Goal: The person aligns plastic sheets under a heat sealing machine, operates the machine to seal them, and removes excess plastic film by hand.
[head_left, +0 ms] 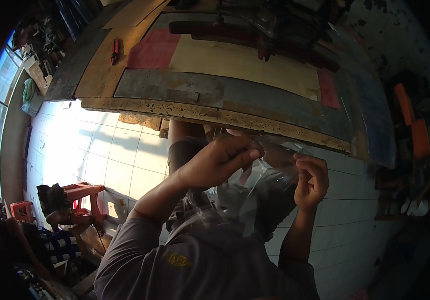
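Observation:
A clear, glossy plastic sheet or bag (249, 204) hangs in front of my chest, just below the bench edge. My left hand (225, 159) is closed, thumb and index finger pinching its upper left part. On the right, my right hand (311, 181) is raised with fingers curled and the fingertips pinched at the plastic's upper right. The film between the hands is see-through, so its exact outline is hard to follow. Above both hands runs the worn wooden edge (215, 114) of a workbench.
On the bench lie a cream sheet (240, 65) with red ends and a long dark bar (210, 28) of a machine. A red-handled tool (115, 51) rests at the left. Red plastic stools (92, 200) stand on the tiled floor. Orange pieces (420, 139) are at the right.

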{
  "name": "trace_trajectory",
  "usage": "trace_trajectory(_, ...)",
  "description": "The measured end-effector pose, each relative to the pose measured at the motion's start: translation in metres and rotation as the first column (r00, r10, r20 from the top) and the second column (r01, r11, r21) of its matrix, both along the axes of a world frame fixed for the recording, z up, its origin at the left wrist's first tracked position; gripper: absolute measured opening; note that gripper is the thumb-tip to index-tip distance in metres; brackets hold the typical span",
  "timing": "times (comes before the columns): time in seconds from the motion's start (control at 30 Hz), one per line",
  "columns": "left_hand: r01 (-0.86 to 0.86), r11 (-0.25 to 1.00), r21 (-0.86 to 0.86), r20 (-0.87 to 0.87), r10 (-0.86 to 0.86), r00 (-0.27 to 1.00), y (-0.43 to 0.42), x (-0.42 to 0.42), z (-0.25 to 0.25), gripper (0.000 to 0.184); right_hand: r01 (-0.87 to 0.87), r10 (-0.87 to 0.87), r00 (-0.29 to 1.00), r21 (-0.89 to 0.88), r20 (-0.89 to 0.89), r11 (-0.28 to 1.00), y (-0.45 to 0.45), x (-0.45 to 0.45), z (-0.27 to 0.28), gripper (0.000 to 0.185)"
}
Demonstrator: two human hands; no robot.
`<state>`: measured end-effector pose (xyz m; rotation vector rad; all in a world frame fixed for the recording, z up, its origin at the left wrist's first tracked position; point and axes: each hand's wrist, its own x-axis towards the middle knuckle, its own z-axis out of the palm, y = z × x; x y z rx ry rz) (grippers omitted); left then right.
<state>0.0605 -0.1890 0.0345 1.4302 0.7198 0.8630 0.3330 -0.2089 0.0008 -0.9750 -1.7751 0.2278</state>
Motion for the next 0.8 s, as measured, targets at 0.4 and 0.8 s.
trace_trajectory(0.4,-0.010,0.988,0.153,0.104,-0.006,0.995,-0.006,0.011,0.004,0.020,-0.290,0.242,0.945,-0.222,-0.219,0.931,-0.007,0.007,0.039,0.024)
trace_trajectory(0.8,0.016,0.961,0.276,-0.258,0.059,0.964,-0.013,0.019,0.011,0.013,-0.279,0.344,0.935,-0.428,0.082,0.859,-0.009,-0.033,0.064,0.059)
